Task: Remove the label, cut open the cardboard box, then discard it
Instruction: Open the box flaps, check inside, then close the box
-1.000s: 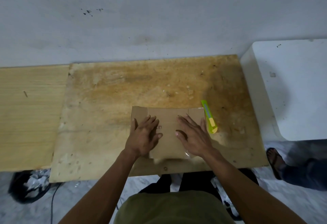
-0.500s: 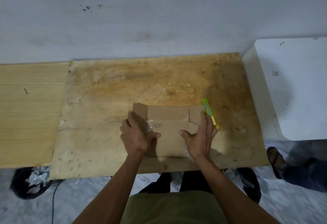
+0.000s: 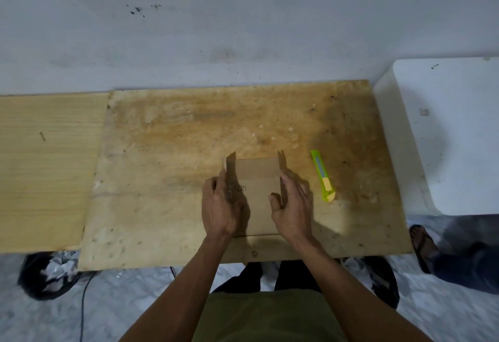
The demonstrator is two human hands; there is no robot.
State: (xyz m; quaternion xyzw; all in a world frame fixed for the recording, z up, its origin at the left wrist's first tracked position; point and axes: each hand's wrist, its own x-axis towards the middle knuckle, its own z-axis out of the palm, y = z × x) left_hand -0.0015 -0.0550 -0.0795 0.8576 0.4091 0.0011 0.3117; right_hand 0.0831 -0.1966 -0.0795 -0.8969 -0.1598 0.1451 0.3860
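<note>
A brown cardboard box (image 3: 258, 182), cut open and flattened, lies on the worn plywood table (image 3: 167, 179) with handwriting on its middle panel. Its two side flaps stand raised. My left hand (image 3: 221, 204) grips the left flap, thumb inside and fingers outside. My right hand (image 3: 293, 204) grips the right flap in the same manner. A green and yellow utility knife (image 3: 322, 176) lies on the table just right of the box, apart from my right hand.
A white block (image 3: 445, 131) stands to the right of the table. A paler wooden board (image 3: 46, 171) adjoins on the left. Below the left edge sits a black bag with crumpled waste (image 3: 51, 274). Another person's sandalled foot (image 3: 424, 244) is at the right.
My hands went from pressing flat on the cardboard to taking its side flaps and folding them upward. The knife, earlier partly covered by my right hand, now lies in plain sight.
</note>
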